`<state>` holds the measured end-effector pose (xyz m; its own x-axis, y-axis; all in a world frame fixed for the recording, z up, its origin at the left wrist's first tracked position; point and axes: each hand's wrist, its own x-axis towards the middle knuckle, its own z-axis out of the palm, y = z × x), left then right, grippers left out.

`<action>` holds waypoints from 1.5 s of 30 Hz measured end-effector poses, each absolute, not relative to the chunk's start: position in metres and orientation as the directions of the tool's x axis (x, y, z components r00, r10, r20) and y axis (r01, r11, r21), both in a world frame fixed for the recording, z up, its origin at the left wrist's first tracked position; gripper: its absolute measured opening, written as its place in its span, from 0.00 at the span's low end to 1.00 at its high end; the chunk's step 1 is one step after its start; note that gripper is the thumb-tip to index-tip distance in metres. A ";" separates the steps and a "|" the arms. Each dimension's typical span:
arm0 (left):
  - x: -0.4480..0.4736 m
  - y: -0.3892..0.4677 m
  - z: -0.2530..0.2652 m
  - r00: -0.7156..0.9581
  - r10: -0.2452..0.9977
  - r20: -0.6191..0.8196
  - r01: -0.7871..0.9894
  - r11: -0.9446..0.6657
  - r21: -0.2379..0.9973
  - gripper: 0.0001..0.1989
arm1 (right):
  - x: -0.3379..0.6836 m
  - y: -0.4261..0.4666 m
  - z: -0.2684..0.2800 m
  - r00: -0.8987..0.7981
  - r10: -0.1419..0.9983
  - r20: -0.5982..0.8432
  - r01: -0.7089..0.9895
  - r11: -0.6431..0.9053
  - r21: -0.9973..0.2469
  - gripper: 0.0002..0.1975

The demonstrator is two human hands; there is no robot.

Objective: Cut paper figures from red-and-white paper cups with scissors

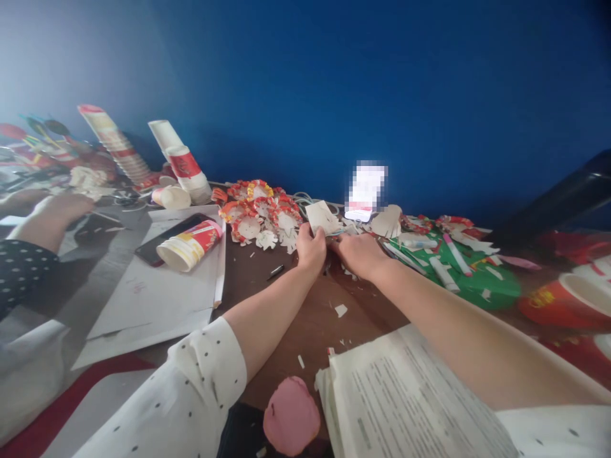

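Note:
Between the thumb and fingers of my left hand [311,247] is a pale piece of paper [323,217], raised just above the table. My right hand [360,253] is close beside it, fingers closed and pointing at the paper's lower edge; what they hold is hidden. Just behind my left hand lies a heap of cut red-and-white paper cup pieces [262,213] with fringed edges. A phone [366,191] with a lit, blurred-out screen stands beyond my hands. Small white paper scraps [340,310] are scattered on the brown table below my wrists.
Paper cups [191,245] lie on a dark phone and white sheets [157,299] at left, with cup stacks [184,166] behind. Another person's hand [62,207] is far left. Markers [457,254] lie on a green sheet [496,289] at right. A printed booklet [405,394] is in front.

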<state>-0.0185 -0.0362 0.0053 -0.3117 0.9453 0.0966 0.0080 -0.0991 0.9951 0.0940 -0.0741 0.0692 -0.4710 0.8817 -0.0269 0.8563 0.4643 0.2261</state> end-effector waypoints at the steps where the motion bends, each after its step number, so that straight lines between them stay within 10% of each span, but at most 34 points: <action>1: -0.019 -0.036 0.005 -0.309 0.945 0.104 0.004 -0.108 0.994 0.04 | 0.092 -0.072 0.068 -0.500 0.866 -0.030 0.836 0.491 0.244 0.18; 11: -0.020 -0.034 0.004 -0.291 0.955 0.056 -0.018 -0.064 0.998 0.04 | 0.110 -0.077 0.072 -0.617 0.787 0.006 0.731 0.570 0.375 0.19; 18: -0.017 -0.039 0.009 -0.253 0.967 0.034 -0.157 -0.076 0.985 0.03 | 0.133 -0.118 0.067 -0.325 0.883 0.339 0.945 0.311 0.098 0.15; 21: -0.017 -0.040 0.011 -0.228 0.974 0.001 -0.191 -0.046 0.981 0.03 | 0.130 -0.137 0.051 -0.400 0.839 0.369 0.892 0.449 -0.053 0.15; 32: -0.022 -0.041 0.008 -0.141 0.990 0.029 -0.094 -0.043 0.995 0.09 | 0.142 -0.144 0.031 -0.294 0.931 0.216 0.951 0.307 -0.030 0.14; 45: -0.025 -0.060 0.014 -0.005 0.998 0.065 0.109 -0.064 0.992 0.14 | 0.143 -0.145 0.026 -0.186 0.756 0.628 0.880 0.412 -0.235 0.17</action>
